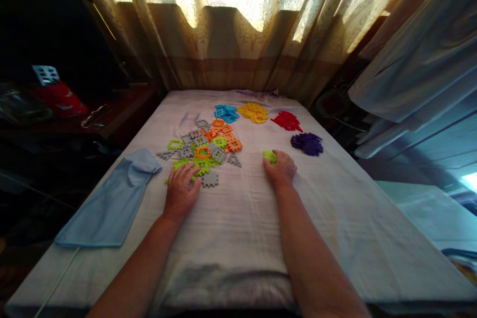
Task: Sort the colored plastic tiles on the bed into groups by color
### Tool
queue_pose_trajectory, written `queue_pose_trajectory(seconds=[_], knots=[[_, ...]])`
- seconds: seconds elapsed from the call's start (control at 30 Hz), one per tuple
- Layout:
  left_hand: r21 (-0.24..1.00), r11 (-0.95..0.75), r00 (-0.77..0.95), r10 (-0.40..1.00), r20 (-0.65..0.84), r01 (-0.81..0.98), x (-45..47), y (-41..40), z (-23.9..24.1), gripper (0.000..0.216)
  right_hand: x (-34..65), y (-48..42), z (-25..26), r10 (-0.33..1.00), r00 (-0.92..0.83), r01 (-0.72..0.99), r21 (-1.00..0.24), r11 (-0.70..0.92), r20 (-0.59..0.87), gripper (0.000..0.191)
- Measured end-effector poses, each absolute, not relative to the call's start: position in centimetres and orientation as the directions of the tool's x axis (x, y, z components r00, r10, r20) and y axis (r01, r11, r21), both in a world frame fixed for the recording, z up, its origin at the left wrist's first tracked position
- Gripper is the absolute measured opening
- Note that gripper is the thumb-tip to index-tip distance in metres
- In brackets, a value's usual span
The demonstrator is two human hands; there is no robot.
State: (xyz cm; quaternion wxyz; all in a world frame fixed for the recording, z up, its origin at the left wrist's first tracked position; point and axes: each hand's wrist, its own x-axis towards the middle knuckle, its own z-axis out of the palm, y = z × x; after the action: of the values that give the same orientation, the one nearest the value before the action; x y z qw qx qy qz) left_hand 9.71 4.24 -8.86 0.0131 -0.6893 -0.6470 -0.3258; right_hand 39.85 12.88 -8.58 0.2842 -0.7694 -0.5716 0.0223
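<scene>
My left hand (pixel 182 190) rests at the near edge of a mixed heap of flat plastic interlocking pieces, fingers spread over lime-green pieces (pixel 203 165). Grey pieces (pixel 185 151) and orange pieces (pixel 233 143) lie in the same heap, some overlapping. A solid grey square (pixel 210 179) sits just right of my left fingers. Off to the right, my right hand (pixel 282 168) is closed on a lime-green interlocking tile (pixel 270 157), low over the sheet; its fingers partly hide the tile.
Sorted piles of blue (pixel 226 113), yellow (pixel 253 112), red (pixel 287 120) and dark purple pieces (pixel 307 143) form an arc at the back right. A light blue cloth (pixel 112 203) lies at the left edge of the sheet-covered table (pixel 238 238). Curtains (pixel 231 54) hang behind.
</scene>
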Motion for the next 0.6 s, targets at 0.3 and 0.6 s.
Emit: queue_pose_trajectory(seconds=[0.3, 0.6], knots=[[0.317, 0.029, -0.145, 0.926, 0.349, 0.948, 8.9, 4.2, -8.7, 0.043, 35.3, 11.7, -7.5, 0.861, 0.015, 0.851, -0.460, 0.256, 0.508, 0.024], [0.274, 0.008, -0.093, 0.950, 0.299, 0.962, 9.9, 3.9, -8.2, 0.045, 28.9, 9.2, -7.4, 0.849, -0.401, 0.724, -0.448, 0.524, 0.344, 0.029]])
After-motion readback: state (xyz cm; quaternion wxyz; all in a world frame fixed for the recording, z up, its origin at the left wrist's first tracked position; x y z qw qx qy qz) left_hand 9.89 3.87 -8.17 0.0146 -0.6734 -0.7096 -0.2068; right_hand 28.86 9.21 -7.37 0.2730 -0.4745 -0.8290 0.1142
